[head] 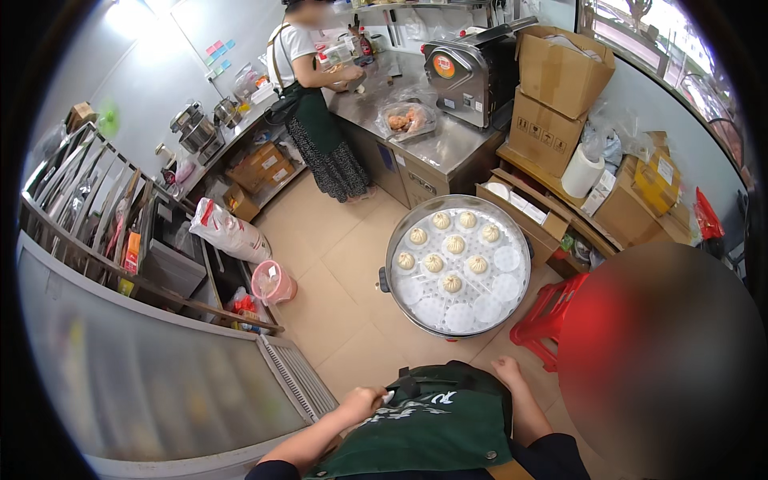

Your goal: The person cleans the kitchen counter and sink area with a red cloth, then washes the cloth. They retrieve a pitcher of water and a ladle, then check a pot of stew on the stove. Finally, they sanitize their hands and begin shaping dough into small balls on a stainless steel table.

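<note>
My left hand (363, 404) is closed at the left edge of my dark green apron (438, 414), with something small and white showing at its fingertips; what it is cannot be made out. On the apron's other side, my right hand (507, 368) hangs with curled fingers, and no object shows in it. Ahead of me stands a round metal steamer (391, 300) with side handles. Several pleated buns (455, 244) sit on paper rounds in its back and middle part. Bare white paper rounds (459, 317) lie on the perforated tray nearest me.
A red plastic stool (536, 324) stands right of the steamer. A co-worker (318, 114) is at the steel counter (444, 150). Cardboard boxes (546, 129) line the right wall. A pink bin (274, 282), a white sack (231, 231) and a rack (150, 264) are at left.
</note>
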The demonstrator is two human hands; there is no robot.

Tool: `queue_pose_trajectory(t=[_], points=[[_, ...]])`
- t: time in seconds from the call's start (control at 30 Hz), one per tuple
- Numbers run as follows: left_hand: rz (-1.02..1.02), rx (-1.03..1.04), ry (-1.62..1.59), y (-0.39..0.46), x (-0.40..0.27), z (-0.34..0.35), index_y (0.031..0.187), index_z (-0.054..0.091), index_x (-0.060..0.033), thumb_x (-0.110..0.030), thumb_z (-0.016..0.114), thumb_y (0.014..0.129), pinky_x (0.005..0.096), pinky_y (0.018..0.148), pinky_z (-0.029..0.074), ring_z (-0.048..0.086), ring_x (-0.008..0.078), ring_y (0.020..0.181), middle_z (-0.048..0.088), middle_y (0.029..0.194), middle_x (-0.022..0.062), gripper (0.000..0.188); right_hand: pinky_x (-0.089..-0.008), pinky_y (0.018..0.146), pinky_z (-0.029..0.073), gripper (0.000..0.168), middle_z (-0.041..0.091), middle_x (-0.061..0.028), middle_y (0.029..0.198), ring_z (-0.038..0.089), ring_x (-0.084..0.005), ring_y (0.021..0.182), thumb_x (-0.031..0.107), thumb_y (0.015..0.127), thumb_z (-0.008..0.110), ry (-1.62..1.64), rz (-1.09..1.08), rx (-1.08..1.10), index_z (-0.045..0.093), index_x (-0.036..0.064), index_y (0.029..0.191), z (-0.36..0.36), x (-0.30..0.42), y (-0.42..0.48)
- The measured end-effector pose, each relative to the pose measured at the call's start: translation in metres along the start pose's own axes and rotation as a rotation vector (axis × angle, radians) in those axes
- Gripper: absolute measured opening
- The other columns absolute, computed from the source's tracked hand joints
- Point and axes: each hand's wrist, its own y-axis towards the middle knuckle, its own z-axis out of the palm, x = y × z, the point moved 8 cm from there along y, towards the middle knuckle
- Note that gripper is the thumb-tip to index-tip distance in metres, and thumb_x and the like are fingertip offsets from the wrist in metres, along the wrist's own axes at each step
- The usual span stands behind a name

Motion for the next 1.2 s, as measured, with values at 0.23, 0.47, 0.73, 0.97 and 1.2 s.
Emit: queue_pose_trajectory(t=[0.23,0.47,0.73,0.97,1.2], points=[[-0.056,-0.211,-1.046,0.030,-0.004,-0.086,0.097,0.056,-0.0016,-0.009,0.055,0.084,0.0250,0.059,0.047,0.056,0.0108,0.068,0.058,0.079,0.0030,0.015,-0.0263,0.075,0.047,0.023,0.062,-0.0066,0.091,0.058,-0.0135,0.085,0.012,0.083,0.062,0.498,-0.450,0.217,0.057,-0.003,0.100,0.006,0.190,-0.054],[0.235,-0.262,-1.163,0.054,-0.095,-0.118,0.096,0.054,-0.0022,-0.010,0.055,0.086,0.0204,0.057,0.043,0.054,0.0068,0.068,0.060,0.081,0.0021,0.013,-0.0263,0.087,0.044,0.029,0.059,-0.0101,0.104,0.057,-0.0147,0.097,0.007,0.088,0.055,0.798,-0.634,0.583,0.051,-0.005,0.114,-0.015,0.378,-0.170],[0.256,-0.384,-1.046,0.050,-0.087,-0.108,0.090,0.053,-0.0026,-0.006,0.057,0.085,0.0183,0.056,0.041,0.052,0.0052,0.069,0.060,0.089,0.0044,0.008,-0.0231,0.075,0.047,0.018,0.059,-0.0032,0.092,0.056,-0.0088,0.084,0.005,0.083,0.061,0.819,-0.603,0.656,0.055,-0.001,0.099,0.005,0.368,-0.169],[0.360,-0.554,-0.953,0.046,-0.073,-0.101,0.088,0.051,-0.0007,0.000,0.058,0.082,0.0235,0.072,0.046,0.056,0.0099,0.079,0.059,0.099,0.0094,0.009,-0.0227,0.074,0.046,0.015,0.057,-0.0025,0.086,0.055,-0.0078,0.084,0.003,0.080,0.065,0.855,-0.626,0.624,0.050,0.002,0.082,0.004,0.368,-0.173],[0.330,-0.636,-0.862,0.042,-0.063,-0.094,0.082,0.048,-0.0015,0.001,0.058,0.080,0.0230,0.073,0.045,0.056,0.0096,0.079,0.059,0.085,0.0068,0.011,-0.0227,0.075,0.047,0.018,0.057,-0.0065,0.098,0.055,-0.0089,0.088,0.001,0.078,0.066,0.801,-0.606,0.655,0.050,0.000,0.088,0.013,0.358,-0.168]])
